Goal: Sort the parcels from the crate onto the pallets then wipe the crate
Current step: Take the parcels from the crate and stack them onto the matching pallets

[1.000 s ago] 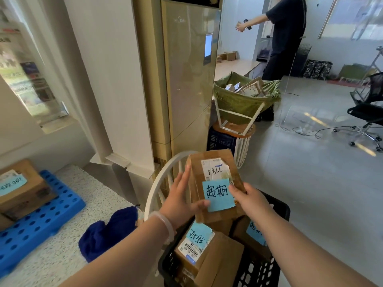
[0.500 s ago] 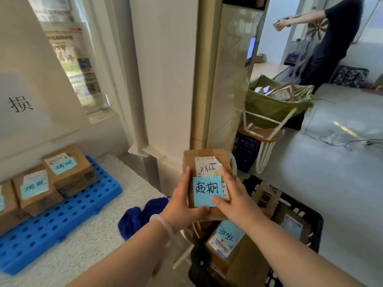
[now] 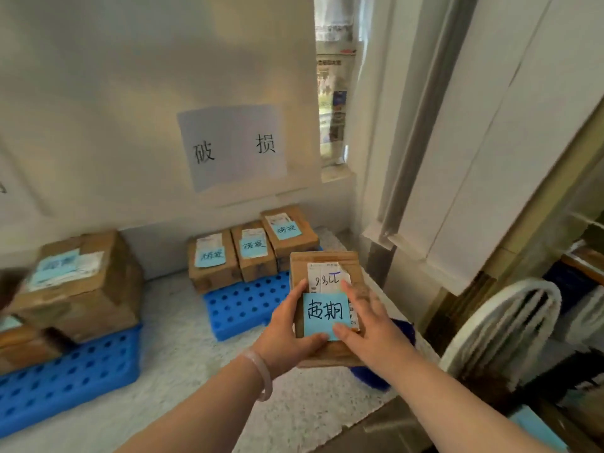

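Cardboard parcel [image 3: 327, 266] held in air over speckled tabletop [image 3: 183, 364], by right end of blue pallet [image 3: 242, 305] carrying three labelled parcels [image 3: 251, 253]. Long axis points away from person; labelled face up, blue note [image 3: 323, 313] upright. Left hand [image 3: 287, 331] and right hand [image 3: 369, 328] grip its sides, thumbs on top.

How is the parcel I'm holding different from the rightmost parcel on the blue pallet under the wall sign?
The held parcel is in the air, gripped by the left hand and right hand; the rightmost parcel rests on the blue pallet. The held parcel's blue note bears different characters from the rightmost parcel's. Both are brown cardboard boxes with a white label and blue note.
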The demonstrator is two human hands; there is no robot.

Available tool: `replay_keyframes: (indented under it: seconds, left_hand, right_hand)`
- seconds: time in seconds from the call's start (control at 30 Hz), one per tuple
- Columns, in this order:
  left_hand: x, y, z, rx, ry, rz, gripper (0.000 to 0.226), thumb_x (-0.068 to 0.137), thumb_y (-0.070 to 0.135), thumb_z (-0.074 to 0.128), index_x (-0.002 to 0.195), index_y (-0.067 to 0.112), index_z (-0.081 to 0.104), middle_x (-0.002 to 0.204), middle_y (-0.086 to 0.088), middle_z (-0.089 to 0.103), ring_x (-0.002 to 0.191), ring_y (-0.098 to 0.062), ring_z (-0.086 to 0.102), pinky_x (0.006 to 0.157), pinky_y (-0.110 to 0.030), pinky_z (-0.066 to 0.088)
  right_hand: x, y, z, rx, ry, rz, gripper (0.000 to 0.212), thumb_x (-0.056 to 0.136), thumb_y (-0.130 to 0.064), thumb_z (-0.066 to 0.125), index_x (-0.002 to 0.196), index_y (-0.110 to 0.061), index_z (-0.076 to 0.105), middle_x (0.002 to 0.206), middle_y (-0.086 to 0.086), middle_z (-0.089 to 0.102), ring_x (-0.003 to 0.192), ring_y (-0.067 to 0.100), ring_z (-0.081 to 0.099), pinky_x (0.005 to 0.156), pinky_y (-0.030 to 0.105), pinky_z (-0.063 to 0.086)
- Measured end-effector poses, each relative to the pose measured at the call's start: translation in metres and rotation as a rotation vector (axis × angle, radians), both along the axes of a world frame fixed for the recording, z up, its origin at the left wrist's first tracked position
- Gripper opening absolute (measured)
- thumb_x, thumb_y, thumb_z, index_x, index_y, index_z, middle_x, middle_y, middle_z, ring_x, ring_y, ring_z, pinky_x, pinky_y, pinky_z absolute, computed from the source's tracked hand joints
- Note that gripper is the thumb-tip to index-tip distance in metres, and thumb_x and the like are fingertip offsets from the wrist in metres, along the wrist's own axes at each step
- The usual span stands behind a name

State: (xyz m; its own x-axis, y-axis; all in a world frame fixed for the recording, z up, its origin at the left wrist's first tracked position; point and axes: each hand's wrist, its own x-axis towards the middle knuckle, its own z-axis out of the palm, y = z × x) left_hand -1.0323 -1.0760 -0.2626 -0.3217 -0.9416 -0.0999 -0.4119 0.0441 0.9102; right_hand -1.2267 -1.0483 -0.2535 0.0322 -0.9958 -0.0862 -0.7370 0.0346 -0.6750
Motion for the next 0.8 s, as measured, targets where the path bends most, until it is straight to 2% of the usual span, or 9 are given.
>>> replay_keyframes:
  seconds: [0.07,0.13,0.23,0.37,0.53,0.67,0.8]
  left_hand:
    - [0.043,0.001,-0.003,0.02,0.011,0.073,0.093,0.062,0.054,0.076,0.128,0.076,0.016,0.145,0.011,0.036,0.129,-0.01,0.045,0.102,-0.039,0.05]
    - [0.084,0.004,-0.004,0.034,0.029,0.14,0.096,0.07,0.041,0.08,0.137,0.065,0.017,0.143,0.01,0.038,0.123,-0.01,0.051,0.096,-0.035,0.054]
    - [0.143,0.011,-0.011,0.055,0.058,0.236,0.098,0.077,0.023,0.081,0.145,0.052,0.017,0.142,0.005,0.039,0.119,-0.014,0.056,0.089,-0.032,0.058]
    - [0.203,0.022,-0.012,0.075,0.053,0.377,0.098,0.061,0.043,0.08,0.132,0.071,0.018,0.14,0.005,0.042,0.117,-0.017,0.058,0.088,-0.034,0.058]
    - [0.247,0.036,-0.012,0.078,0.064,0.482,0.096,0.077,0.022,0.08,0.141,0.058,0.019,0.135,0.007,0.043,0.11,-0.013,0.06,0.081,-0.028,0.059]
    - [0.274,0.052,-0.019,0.118,0.077,0.575,0.097,0.078,0.02,0.079,0.146,0.052,0.018,0.134,0.006,0.044,0.11,-0.013,0.06,0.085,-0.031,0.059]
    - [0.301,0.081,-0.024,0.173,0.078,0.706,0.096,0.076,0.023,0.08,0.141,0.057,0.017,0.134,0.007,0.047,0.111,-0.013,0.06,0.088,-0.031,0.057]
  right_hand:
    - [0.04,-0.014,-0.002,0.0,-0.021,0.092,0.071,0.092,-0.056,0.053,0.135,-0.073,-0.001,0.156,-0.017,0.003,0.132,0.013,0.039,0.09,0.034,0.055]
    - [0.082,-0.025,-0.004,0.002,-0.045,0.174,0.066,0.092,-0.055,0.054,0.134,-0.074,0.007,0.156,-0.016,0.004,0.132,0.011,0.036,0.097,0.035,0.051]
    - [0.143,-0.034,-0.009,0.005,-0.073,0.266,0.063,0.093,-0.051,0.056,0.142,-0.062,0.019,0.155,-0.015,0.005,0.128,0.003,0.032,0.104,0.031,0.045]
    - [0.207,-0.041,-0.014,0.019,-0.07,0.352,0.064,0.093,-0.05,0.057,0.145,-0.057,0.021,0.154,-0.011,0.01,0.132,0.009,0.035,0.103,0.031,0.047]
    - [0.258,-0.052,-0.021,0.047,-0.041,0.455,0.064,0.089,-0.059,0.054,0.141,-0.066,0.017,0.153,-0.008,0.015,0.131,0.012,0.037,0.1,0.034,0.049]
    - [0.293,-0.056,-0.031,0.094,-0.042,0.565,0.063,0.089,-0.058,0.054,0.14,-0.067,0.017,0.153,-0.01,0.016,0.129,0.01,0.039,0.1,0.034,0.049]
    - [0.331,-0.05,-0.041,0.162,-0.052,0.705,0.064,0.091,-0.057,0.054,0.143,-0.063,0.017,0.156,-0.01,0.012,0.133,0.011,0.037,0.102,0.034,0.047]
